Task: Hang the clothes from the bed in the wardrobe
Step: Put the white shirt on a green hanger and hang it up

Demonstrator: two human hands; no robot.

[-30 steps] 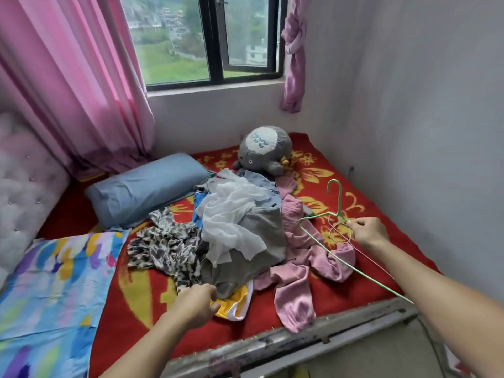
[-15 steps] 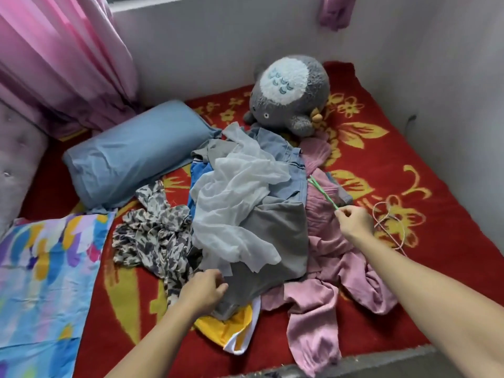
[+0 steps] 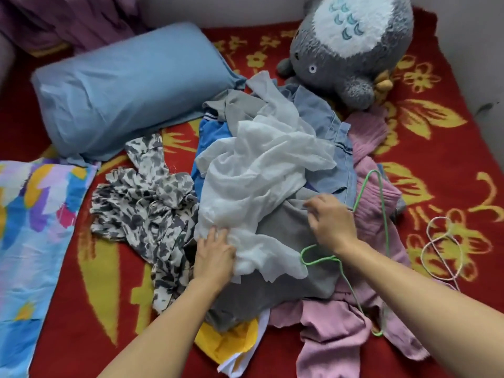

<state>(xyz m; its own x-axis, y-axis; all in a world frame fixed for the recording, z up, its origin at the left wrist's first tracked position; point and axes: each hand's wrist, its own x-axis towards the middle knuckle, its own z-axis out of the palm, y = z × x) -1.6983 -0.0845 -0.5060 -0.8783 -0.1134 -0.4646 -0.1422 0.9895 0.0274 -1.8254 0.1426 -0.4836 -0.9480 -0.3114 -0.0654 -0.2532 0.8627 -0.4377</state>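
A heap of clothes lies on the red flowered bed (image 3: 436,148): a white sheer cloth (image 3: 261,170) on top, a grey garment (image 3: 283,268) beneath it, a pink garment (image 3: 335,326), a denim piece (image 3: 324,118), a black-and-white patterned piece (image 3: 144,203) and a yellow one (image 3: 229,342). My left hand (image 3: 215,255) grips the white cloth's lower edge. My right hand (image 3: 330,222) hovers with spread fingers over the grey garment and holds nothing. A green wire hanger (image 3: 384,214) lies on the pile, passing under my right wrist.
A blue pillow (image 3: 128,85) lies at the back left and a grey plush toy (image 3: 351,45) at the back right. A multicoloured blanket (image 3: 35,230) covers the left side. A thin white wire hanger (image 3: 441,249) rests on the bed at the right.
I have leaned in closer over the bed. My right hand let the green hanger drop on the pile and moved left. My left hand shifted from the grey garment's edge up to the white cloth.
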